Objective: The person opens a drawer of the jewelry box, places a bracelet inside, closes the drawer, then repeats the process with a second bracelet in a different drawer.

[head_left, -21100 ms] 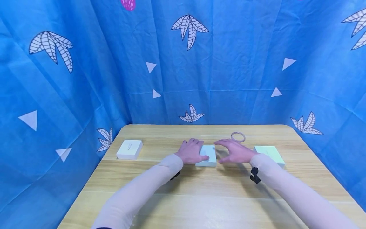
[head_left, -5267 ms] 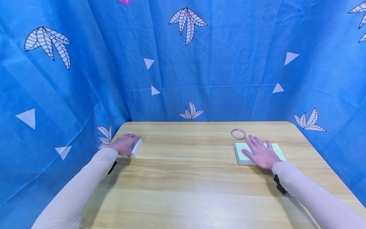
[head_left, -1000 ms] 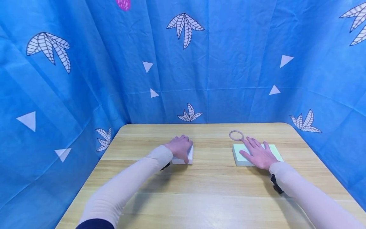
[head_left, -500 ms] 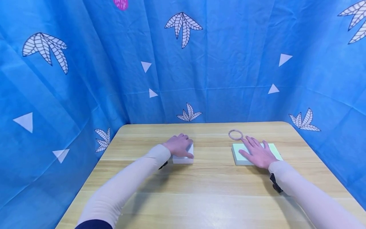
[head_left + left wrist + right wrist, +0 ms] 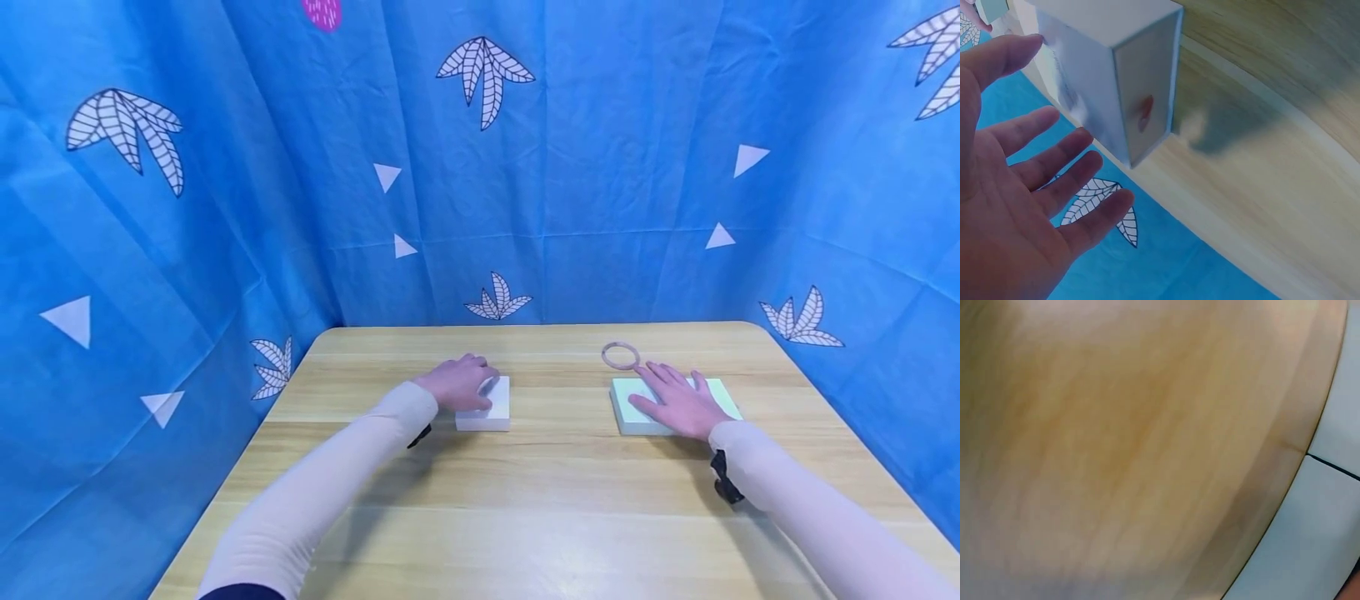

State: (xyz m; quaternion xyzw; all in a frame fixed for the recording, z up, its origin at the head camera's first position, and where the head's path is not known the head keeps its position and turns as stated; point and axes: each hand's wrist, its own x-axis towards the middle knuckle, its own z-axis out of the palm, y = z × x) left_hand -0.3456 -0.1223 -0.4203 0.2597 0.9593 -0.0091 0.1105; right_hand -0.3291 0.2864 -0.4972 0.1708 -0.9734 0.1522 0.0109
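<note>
A small white box lies flat near the middle of the table. My left hand is at its left side, overlapping the box's edge in the head view. From the left wrist, that hand shows loosely spread fingers beside the box, not wrapped round it. My right hand rests with spread fingers across a pale blue box and a light green box set side by side. Their seam shows in the right wrist view, where a pale box side borders the wood; the fingers are out of sight there.
A thin pinkish ring lies behind the blue box, by my right fingertips. The wooden table has rounded back corners. A blue patterned curtain hangs behind it and along both sides.
The blue box has gone from the middle to the green one's left side. The white box has come from the far left to the middle, and my left hand has just loosened and drawn left.
</note>
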